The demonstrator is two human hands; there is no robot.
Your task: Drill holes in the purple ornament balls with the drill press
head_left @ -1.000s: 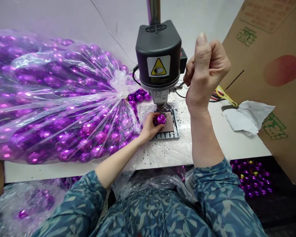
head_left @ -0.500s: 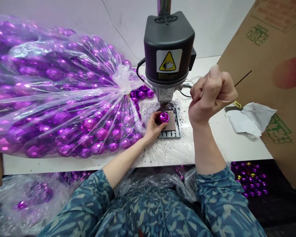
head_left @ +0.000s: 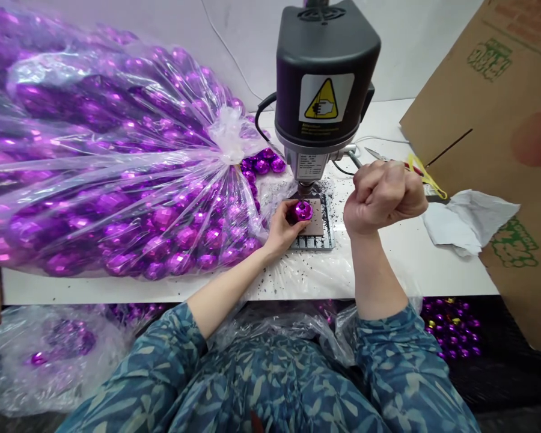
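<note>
"Lower than half a second ago, your right hand (head_left: 385,195) has come down relative to the metal base (head_left: 315,243). Your view has shifted too, so the drill press (head_left: 327,54) sits higher and larger in it."

"And the purple ball (head_left: 307,211), where do you have it?"

"Directly beneath the press's chuck, over the brown block (head_left: 316,225) on that base. Your left hand (head_left: 283,228) reaches it from the left, thumb on the near side and fingers on the far side. That hand is much the nearer. Your right one is off to the ball's right, well apart from it."

"Does its long axis matter to you?"

"It's round, so you have no clear long axis to line up. What counts, I'd judge, is its top sitting under the bit; you can't tell from here whether they touch."

"Your hands, then?"

"Your left grasps the ball as it did in the earlier view. Your right is clenched beside the press's lever (head_left: 352,154), but your knuckles hide whether it's wrapped around the end. The tied bag (head_left: 162,174) of balls lies to your left, crumpled paper (head_left: 464,219) to your right."
</note>
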